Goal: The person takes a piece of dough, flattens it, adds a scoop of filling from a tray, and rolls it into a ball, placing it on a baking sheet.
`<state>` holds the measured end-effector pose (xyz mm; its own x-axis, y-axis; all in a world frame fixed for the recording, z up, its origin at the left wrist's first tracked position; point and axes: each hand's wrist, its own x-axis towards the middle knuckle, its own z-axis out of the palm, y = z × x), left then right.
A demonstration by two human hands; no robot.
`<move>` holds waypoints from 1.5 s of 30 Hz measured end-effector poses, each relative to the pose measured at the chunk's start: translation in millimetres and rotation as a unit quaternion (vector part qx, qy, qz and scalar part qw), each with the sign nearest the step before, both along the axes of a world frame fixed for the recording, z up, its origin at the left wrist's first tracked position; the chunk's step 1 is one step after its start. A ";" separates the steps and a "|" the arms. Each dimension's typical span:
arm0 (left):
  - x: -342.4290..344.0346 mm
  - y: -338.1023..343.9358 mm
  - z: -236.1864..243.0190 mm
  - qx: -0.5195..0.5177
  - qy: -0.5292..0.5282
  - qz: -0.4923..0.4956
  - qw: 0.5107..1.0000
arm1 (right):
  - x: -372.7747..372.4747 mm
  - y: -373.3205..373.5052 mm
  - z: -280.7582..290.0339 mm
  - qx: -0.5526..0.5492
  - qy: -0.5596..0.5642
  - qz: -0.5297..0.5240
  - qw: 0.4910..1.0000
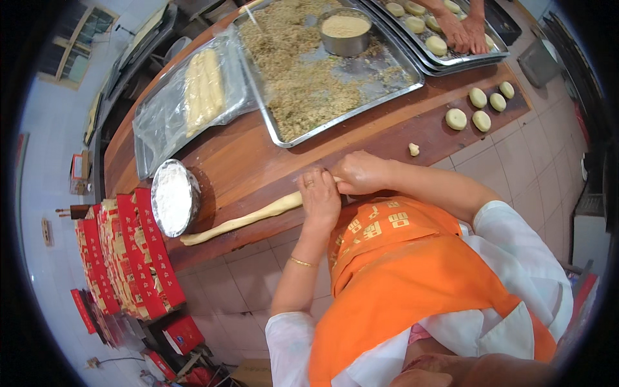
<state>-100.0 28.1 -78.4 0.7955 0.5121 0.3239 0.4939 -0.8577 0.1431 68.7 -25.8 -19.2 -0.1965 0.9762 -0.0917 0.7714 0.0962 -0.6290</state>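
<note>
A long pale dough rope [258,215] lies along the near edge of the wooden table, its thin end beside a metal bowl of white flour [173,198]. My left hand [320,195] is closed over the rope's right part. Right beside it, my right hand [362,173] has its fingers curled round the rope's end; a short bit of dough shows between the two hands. A small torn lump of dough [414,149] sits on the table to the right of my hands. Farther right are several round, flattened dough pieces [456,119].
Behind my hands stands a large metal tray [284,140] of crumbly filling, holding a round tin [345,42]. Dough strips [205,90] rest on plastic at the left. At the far right, another person's hands [465,32] touch a tray of dough rounds. Red boxes [151,258] are stacked lower left.
</note>
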 end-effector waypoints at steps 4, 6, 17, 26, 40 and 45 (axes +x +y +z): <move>4.5 5.5 7.5 0.002 0.004 -0.008 1.000 | 8.2 -6.1 -13.2 -0.043 0.295 -0.035 0.954; 9.2 9.7 11.3 -0.016 0.011 0.001 1.000 | 5.3 -10.6 1.0 -0.117 0.517 -0.090 0.843; 146.3 -59.1 20.0 -0.170 -0.177 -0.266 0.932 | 139.0 -84.4 21.3 0.041 0.464 -0.257 0.846; 29.4 -33.9 59.4 -0.231 -0.175 -0.010 0.957 | 76.9 -74.7 -0.1 -0.028 0.511 -0.197 0.836; 48.7 -49.1 24.8 0.022 -0.138 -0.136 0.981 | 76.3 -81.9 -6.7 0.208 0.114 -0.302 0.923; 87.5 -14.5 56.1 -0.284 -0.106 -0.069 0.950 | 81.0 -89.5 -8.2 0.245 0.178 -0.322 0.897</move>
<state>-12.6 13.6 -22.3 0.8157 0.5474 0.1870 0.2905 -0.6672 0.6859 149.7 -115.3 -27.4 0.4908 0.8040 0.3356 0.5242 0.0351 -0.8508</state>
